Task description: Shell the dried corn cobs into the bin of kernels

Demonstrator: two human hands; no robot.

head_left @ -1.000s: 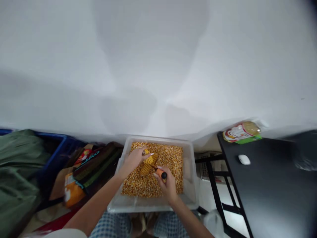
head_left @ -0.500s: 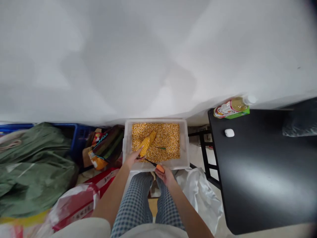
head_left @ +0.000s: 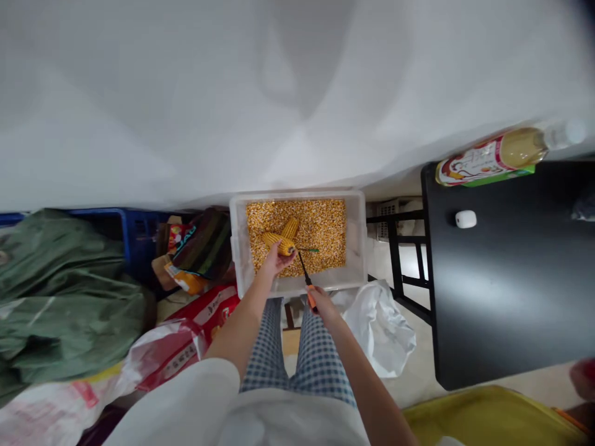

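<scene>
My left hand (head_left: pixel 280 260) is closed around a yellow corn cob (head_left: pixel 277 241), holding it over a clear plastic bin of loose kernels. Its end faces right, toward my right hand. A second corn cob (head_left: pixel 291 228) lies just behind it on the kernels (head_left: pixel 325 229). In my right hand (head_left: pixel 321 302) is a screwdriver (head_left: pixel 308 284) with an orange and black handle. Its dark shaft points up and away from me, the tip close to the held cob's end; whether they touch I cannot tell. A thin green item (head_left: pixel 310 250) rests on the kernels.
The plastic bin (head_left: pixel 357 248) stands against the wall before my knees. To the right are a black table (head_left: pixel 493 291) with a bottle (head_left: pixel 497 155) and a small white case (head_left: pixel 465 218), and a white bag (head_left: pixel 383 328). At left sit a blue crate (head_left: pixel 134 238) and green cloth (head_left: pixel 69 297).
The held cob has swung from pointing up and right to lying leftward, showing the second cob. The screwdriver has turned from pointing left to pointing upward. The camera view has shifted.
</scene>
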